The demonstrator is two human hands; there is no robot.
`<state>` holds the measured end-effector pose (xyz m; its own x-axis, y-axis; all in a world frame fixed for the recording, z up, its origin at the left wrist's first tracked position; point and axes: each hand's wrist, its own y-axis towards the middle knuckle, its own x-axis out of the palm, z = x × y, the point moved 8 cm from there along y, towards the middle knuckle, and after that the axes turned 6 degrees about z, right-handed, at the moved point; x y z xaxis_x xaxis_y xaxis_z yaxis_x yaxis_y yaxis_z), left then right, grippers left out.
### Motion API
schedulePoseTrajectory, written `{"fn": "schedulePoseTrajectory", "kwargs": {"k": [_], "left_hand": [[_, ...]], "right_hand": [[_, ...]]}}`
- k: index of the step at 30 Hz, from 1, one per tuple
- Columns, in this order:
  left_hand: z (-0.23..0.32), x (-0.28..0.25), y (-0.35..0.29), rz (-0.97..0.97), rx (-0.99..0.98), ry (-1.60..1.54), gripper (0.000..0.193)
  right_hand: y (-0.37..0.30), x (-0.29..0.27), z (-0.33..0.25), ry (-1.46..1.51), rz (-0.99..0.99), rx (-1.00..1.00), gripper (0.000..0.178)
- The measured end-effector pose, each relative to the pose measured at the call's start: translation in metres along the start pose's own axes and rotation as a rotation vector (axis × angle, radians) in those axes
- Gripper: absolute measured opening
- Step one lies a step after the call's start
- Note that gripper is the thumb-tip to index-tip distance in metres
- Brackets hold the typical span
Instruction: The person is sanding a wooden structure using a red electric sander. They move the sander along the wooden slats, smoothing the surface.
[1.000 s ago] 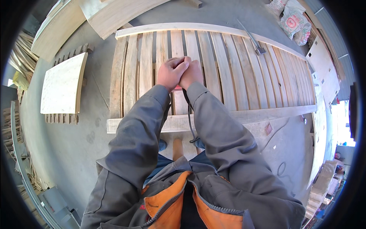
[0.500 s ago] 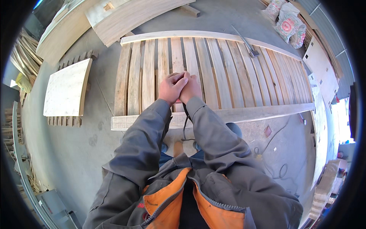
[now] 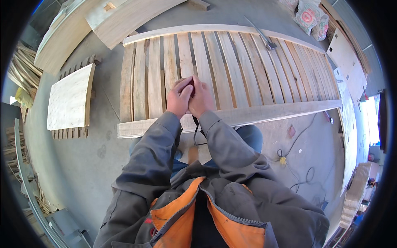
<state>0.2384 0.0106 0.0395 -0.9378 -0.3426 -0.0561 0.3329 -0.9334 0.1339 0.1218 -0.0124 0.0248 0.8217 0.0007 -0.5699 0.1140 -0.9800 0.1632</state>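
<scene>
My left hand and my right hand are closed together above the near part of a slatted wooden frame. They grip something under the palms that I cannot make out, since the fingers cover it. A black cord hangs from below the right hand toward the floor. Pale slats run across the frame between two long side rails, with gaps between them. On the far slats, toward the right, lies a hammer-like tool with a long thin handle.
A pale board rests on pallets to the left. Large wooden panels stand at the far left, and sacks at the far right. Cable loops over the floor at right. A long sheet stands along the right side.
The frame and surroundings have shifted slightly up and left in view. My hands, still together, sit a little more to the left, and the left-hand fingers look less overlapped with the right.
</scene>
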Motion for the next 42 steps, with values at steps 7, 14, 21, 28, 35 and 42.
{"fn": "schedulePoseTrajectory", "kwargs": {"k": [7, 14, 21, 28, 35, 42], "left_hand": [[-0.031, -0.010, 0.042, 0.078, 0.039, -0.069, 0.039], [-0.049, -0.012, 0.095, 0.091, 0.034, -0.101, 0.040], [-0.047, -0.005, 0.135, 0.098, -0.007, -0.203, 0.037], [-0.045, -0.001, 0.167, 0.156, -0.050, -0.255, 0.036], [-0.052, 0.000, 0.205, 0.145, -0.008, -0.219, 0.036], [-0.062, -0.001, 0.245, 0.160, 0.042, -0.153, 0.038]], "right_hand": [[0.040, 0.005, -0.014, -0.040, 0.002, 0.047, 0.059], [0.090, 0.021, -0.017, -0.158, 0.059, -0.070, 0.058], [0.135, 0.041, -0.008, 0.099, 0.221, -0.235, 0.060], [0.173, 0.054, -0.002, 0.170, 0.116, -0.131, 0.057], [0.202, 0.063, -0.005, 0.233, 0.132, -0.104, 0.056], [0.243, 0.082, 0.008, 0.275, 0.192, -0.104, 0.055]]}}
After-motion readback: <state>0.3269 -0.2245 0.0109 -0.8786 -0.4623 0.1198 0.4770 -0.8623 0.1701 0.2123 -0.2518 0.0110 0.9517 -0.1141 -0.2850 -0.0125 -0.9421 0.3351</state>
